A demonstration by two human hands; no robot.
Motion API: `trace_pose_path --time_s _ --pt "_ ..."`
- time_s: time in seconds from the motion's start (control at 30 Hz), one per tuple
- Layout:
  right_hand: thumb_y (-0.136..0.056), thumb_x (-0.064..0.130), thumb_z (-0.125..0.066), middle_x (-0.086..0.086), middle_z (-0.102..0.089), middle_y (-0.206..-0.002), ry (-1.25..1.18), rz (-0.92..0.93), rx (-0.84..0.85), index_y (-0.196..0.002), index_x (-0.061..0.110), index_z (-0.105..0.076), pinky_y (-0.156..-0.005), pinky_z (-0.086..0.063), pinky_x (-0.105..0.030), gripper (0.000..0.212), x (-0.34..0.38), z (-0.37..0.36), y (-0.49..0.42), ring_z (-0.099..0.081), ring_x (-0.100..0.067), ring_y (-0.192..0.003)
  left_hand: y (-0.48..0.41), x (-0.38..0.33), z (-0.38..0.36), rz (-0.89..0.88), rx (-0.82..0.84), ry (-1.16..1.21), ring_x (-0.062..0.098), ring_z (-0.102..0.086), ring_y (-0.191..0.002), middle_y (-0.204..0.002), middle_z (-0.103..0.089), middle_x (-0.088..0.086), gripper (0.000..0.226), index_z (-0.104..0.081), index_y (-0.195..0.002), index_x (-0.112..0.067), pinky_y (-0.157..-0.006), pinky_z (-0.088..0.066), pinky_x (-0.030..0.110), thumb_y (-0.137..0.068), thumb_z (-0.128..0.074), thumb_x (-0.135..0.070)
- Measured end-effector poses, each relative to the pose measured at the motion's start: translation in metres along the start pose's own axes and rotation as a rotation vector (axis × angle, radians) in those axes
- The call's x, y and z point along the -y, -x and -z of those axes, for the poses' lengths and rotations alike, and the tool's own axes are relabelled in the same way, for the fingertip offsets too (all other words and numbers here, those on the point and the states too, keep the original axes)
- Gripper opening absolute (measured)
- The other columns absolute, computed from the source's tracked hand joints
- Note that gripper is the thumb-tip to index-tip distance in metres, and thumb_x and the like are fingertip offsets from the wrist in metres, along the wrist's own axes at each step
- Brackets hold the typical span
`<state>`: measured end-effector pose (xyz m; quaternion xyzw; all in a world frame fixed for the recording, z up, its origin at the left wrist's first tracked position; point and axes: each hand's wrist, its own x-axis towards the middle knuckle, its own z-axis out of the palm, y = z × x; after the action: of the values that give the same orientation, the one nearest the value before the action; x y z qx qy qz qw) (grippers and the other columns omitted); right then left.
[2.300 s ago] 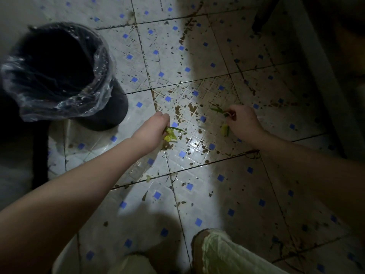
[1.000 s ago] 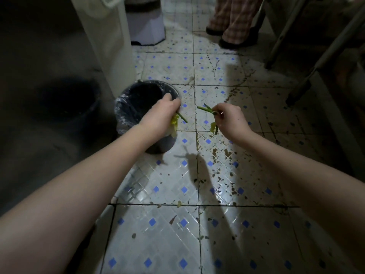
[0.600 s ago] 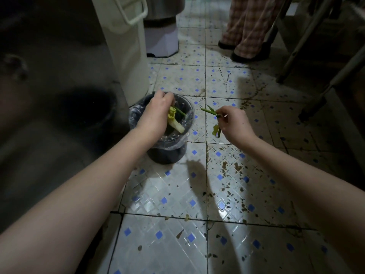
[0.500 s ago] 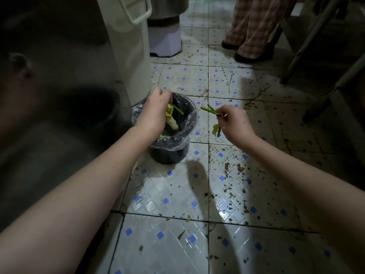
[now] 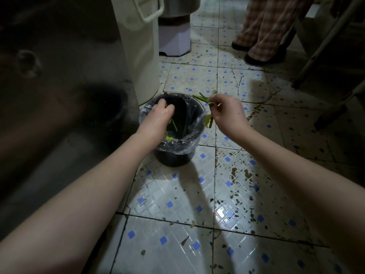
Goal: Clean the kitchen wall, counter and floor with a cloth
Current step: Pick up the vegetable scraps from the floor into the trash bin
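My left hand (image 5: 158, 115) hangs over the black bin (image 5: 194, 140), which has a clear plastic liner, with its fingers curled downward inside the rim. A thin green stem (image 5: 173, 125) hangs from those fingers, and a yellow-green leaf piece (image 5: 169, 138) shows lower in the bin. My right hand (image 5: 227, 113) is just right of the bin's rim and pinches green vegetable stems (image 5: 201, 98) with a limp leaf (image 5: 207, 120) dangling below. The tiled floor (image 5: 237, 175), white with blue diamonds, is spattered with brown stains. No cloth is in view.
A tall white container (image 5: 142, 46) with a handle stands right behind the bin. Beyond it a metal pot sits on a pale stand (image 5: 175, 38). A person in plaid trousers (image 5: 262, 26) stands at the back. Slanted metal legs (image 5: 325, 46) are on the right, and a dark cabinet front (image 5: 49, 95) is on the left.
I rose from the stained tiles with scraps in both hands. My left hand moved over the bin and dipped into it; the yellow leaf now sits lower. My right hand moved closer to the rim.
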<state>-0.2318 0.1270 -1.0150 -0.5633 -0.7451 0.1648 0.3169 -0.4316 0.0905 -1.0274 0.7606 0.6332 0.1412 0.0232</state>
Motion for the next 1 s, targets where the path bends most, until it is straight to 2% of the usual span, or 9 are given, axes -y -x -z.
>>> trace_pose_path --time_s 0.1,0.2,0.27,0.4,0.57,0.77,0.87,1.0 --pt "-0.09 0.003 -0.052 -0.006 -0.069 -0.1 0.002 0.017 -0.003 -0.109 0.009 -0.067 -0.074 -0.042 -0.02 0.024 0.004 -0.003 -0.005 -0.059 -0.014 -0.082 0.001 0.005 -0.006 -0.008 0.025 -0.073 0.032 -0.046 -0.099 -0.111 -0.042 0.016 0.038 -0.051 -0.108 -0.004 -0.078 -0.043 0.041 -0.076 -0.058 0.014" --pt "-0.091 0.003 -0.052 -0.007 -0.068 -0.102 -0.014 0.003 -0.008 -0.111 0.008 -0.066 -0.073 -0.041 -0.02 0.025 0.009 -0.005 -0.01 -0.054 -0.01 -0.08 0.001 0.01 -0.011 -0.019 0.072 -0.24 0.031 -0.043 -0.116 -0.128 -0.041 0.013 0.054 -0.05 -0.122 -0.011 -0.096 -0.037 0.04 -0.073 -0.068 0.005" --pt "-0.09 0.003 -0.052 -0.008 -0.068 -0.103 -0.029 -0.002 -0.013 -0.111 0.008 -0.066 -0.074 -0.042 -0.02 0.025 0.012 -0.01 -0.014 -0.058 -0.014 -0.084 0.003 0.013 -0.012 -0.008 0.076 -0.299 0.031 -0.04 -0.122 -0.134 -0.039 0.012 0.059 -0.047 -0.128 -0.014 -0.099 -0.034 0.04 -0.075 -0.068 0.001" --pt "-0.089 0.003 -0.051 -0.009 -0.068 -0.103 -0.039 0.006 0.017 -0.109 0.008 -0.067 -0.078 -0.045 -0.023 0.026 0.019 -0.023 -0.016 -0.062 -0.02 -0.092 0.006 0.017 -0.007 0.039 0.042 -0.331 0.03 -0.038 -0.124 -0.138 -0.037 0.012 0.058 -0.042 -0.134 -0.017 -0.096 -0.033 0.039 -0.081 -0.062 -0.003" --pt "-0.091 0.005 -0.052 -0.008 -0.068 -0.106 -0.053 0.01 0.05 -0.113 0.009 -0.065 -0.087 -0.052 -0.031 0.026 0.028 -0.038 -0.018 -0.063 -0.02 -0.095 0.013 0.026 -0.004 0.086 0.03 -0.357 0.03 -0.033 -0.129 -0.144 -0.032 0.012 0.07 -0.04 -0.135 -0.019 -0.099 -0.033 0.04 -0.074 -0.073 -0.009" --pt "-0.091 0.01 -0.057 -0.006 -0.068 -0.106 -0.055 0.034 0.111 -0.115 0.01 -0.065 -0.086 -0.052 -0.03 0.026 0.03 -0.052 -0.016 -0.064 -0.017 -0.09 0.02 0.039 -0.002 0.132 0.043 -0.359 0.032 -0.039 -0.122 -0.138 -0.038 0.012 0.058 -0.045 -0.129 -0.017 -0.094 -0.036 0.042 -0.078 -0.07 -0.01" --pt "-0.089 0.011 -0.06 -0.008 -0.067 -0.112 -0.028 0.057 0.133 -0.118 0.009 -0.064 -0.093 -0.051 -0.035 0.029 0.028 -0.054 -0.013 -0.064 -0.02 -0.1 0.023 0.041 -0.001 0.148 0.043 -0.36 0.032 -0.041 -0.12 -0.136 -0.039 0.012 0.055 -0.046 -0.128 -0.017 -0.093 -0.037 0.042 -0.079 -0.07 -0.013" --pt "-0.087 0.015 -0.065 -0.007 -0.066 -0.116 0.023 0.054 0.155 -0.12 0.011 -0.062 -0.093 -0.05 -0.031 0.034 0.024 -0.051 -0.009 -0.063 -0.018 -0.103 0.025 0.041 0.0 0.141 0.039 -0.361 0.033 -0.042 -0.119 -0.136 -0.04 0.013 0.052 -0.047 -0.128 -0.016 -0.092 -0.037 0.043 -0.08 -0.067 -0.01"
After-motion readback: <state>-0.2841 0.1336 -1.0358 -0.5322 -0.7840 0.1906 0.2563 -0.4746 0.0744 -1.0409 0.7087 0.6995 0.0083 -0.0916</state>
